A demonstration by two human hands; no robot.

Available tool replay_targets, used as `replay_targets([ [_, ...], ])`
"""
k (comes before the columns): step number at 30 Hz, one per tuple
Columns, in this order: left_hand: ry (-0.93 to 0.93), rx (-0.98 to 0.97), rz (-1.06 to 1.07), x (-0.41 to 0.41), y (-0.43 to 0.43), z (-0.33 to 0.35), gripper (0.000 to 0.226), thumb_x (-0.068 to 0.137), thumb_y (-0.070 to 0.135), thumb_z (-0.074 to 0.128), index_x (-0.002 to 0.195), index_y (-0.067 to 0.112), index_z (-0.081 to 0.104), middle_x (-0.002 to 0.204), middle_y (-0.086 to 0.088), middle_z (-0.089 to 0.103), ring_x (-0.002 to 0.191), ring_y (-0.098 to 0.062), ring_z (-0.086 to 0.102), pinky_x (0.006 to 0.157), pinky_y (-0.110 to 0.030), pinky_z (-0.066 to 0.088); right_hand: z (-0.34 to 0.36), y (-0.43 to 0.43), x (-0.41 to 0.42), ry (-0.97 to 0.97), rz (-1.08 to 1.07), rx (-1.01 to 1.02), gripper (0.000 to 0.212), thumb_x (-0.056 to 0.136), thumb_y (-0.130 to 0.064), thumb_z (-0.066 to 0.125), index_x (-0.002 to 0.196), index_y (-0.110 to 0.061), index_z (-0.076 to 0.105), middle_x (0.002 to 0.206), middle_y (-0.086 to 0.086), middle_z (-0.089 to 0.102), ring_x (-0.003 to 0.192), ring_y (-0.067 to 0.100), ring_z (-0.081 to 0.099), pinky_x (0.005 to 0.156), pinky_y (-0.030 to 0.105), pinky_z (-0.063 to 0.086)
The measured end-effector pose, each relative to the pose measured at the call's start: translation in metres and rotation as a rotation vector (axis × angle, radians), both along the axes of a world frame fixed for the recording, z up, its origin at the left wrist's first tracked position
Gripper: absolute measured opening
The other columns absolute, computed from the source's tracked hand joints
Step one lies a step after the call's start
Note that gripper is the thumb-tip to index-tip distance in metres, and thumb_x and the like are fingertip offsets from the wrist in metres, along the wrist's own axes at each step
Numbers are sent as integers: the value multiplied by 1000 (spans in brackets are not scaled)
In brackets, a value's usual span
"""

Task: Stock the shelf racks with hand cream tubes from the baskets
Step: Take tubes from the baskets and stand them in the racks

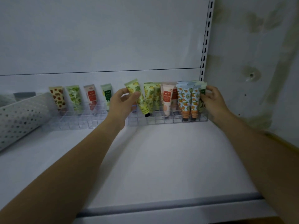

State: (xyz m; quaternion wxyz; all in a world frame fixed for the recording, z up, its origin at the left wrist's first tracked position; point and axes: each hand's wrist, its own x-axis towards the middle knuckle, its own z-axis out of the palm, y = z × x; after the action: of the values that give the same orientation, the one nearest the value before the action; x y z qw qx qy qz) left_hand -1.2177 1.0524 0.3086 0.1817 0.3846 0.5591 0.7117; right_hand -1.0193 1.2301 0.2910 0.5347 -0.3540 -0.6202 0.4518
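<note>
Where the white shelf [161, 159] meets its back panel, a pale perforated basket [21, 117] lies tilted at the far left, its inside hidden from this angle. Just beside it stands the left clear rack [77, 122], with four tubes upright in its back row: a strawberry-print tube [58, 97], a green-print tube [74, 97], a red-label tube [91, 97] and a green-label tube [106, 94]. Its front cells hold nothing.

The right clear rack [161, 121] runs on to the slotted upright. It holds, cap down, lemon-print tubes [153, 97], peach tubes [167, 97] and orange-print tubes [184, 99].

Both arms reach forward over the shelf. The left hand [123, 101] pinches a yellow tube [139, 96] between thumb and curled fingers, the tube tilted, its black cap low at the right rack's left end. The right hand [212, 97] has its fingers curled round a dark green tube [203, 91] at that rack's far right end.
</note>
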Motion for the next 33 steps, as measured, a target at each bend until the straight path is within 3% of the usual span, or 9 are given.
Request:
replay_targets([
  [2,57,6,16,-3,5,10,9,87,18,62,94,14,57,90,-1,63,78,-14,60,73,-24,51,0,2,-1,-16,-30,3,35,94,-9,51,128,-14,47,131,11,52,111,24,55,92,37,49],
  [5,176,-15,19,-4,15,24,21,85,17,65,101,13,52,85,0,59,72,-13,58,67,-25,48,3,-3,0,-111,-183,102,42,94,-5,44,135,-12,43,140,13,39,123,26,45,104,37,40],
  [9,405,-105,34,0,33,40,30,85,19,66,106,18,45,83,3,59,69,-12,60,56,-20,43,15,-26,2,-270,-443,569,43,92,-5,42,135,-4,42,136,18,41,125,30,38,100,23,27],
  [12,587,-137,96,0,47,45,23,85,22,65,97,18,45,92,-1,61,69,-16,62,54,-23,44,20,-48,-10,-338,-336,833,39,87,-4,44,125,-3,52,126,16,52,119,30,43,96,19,26],
  [15,744,-183,149,-1,56,44,17,86,22,63,97,14,54,100,-3,64,81,-22,64,72,-32,51,12,-64,-26,-503,-147,948,34,86,-4,47,118,-4,59,120,13,58,113,29,49,98,29,33],
  [17,783,-210,159,-2,62,43,20,85,23,64,100,11,57,98,-2,63,85,-21,61,78,-33,50,5,-71,-34,-602,-32,1037,32,84,-6,48,113,-5,61,113,12,62,105,29,52,90,36,41],
  [23,883,-297,119,-4,72,45,27,81,13,67,106,13,57,97,-1,58,86,-16,57,73,-27,48,-25,-72,-49,-894,344,1003,36,90,-16,50,125,-10,56,124,9,56,114,27,49,95,41,43],
  [28,1040,-325,143,-5,73,45,19,88,12,57,106,11,61,106,-5,63,88,-15,55,76,-26,45,-25,-73,-51,-872,340,978,40,86,-19,46,121,-7,60,119,11,59,109,30,53,89,44,47],
  [33,1044,-292,217,-15,60,53,19,91,16,52,108,14,60,108,-1,63,82,-13,52,79,-32,49,-21,-75,-53,-856,308,1028,34,83,-15,50,112,-5,64,109,12,64,98,32,58,81,45,51],
])
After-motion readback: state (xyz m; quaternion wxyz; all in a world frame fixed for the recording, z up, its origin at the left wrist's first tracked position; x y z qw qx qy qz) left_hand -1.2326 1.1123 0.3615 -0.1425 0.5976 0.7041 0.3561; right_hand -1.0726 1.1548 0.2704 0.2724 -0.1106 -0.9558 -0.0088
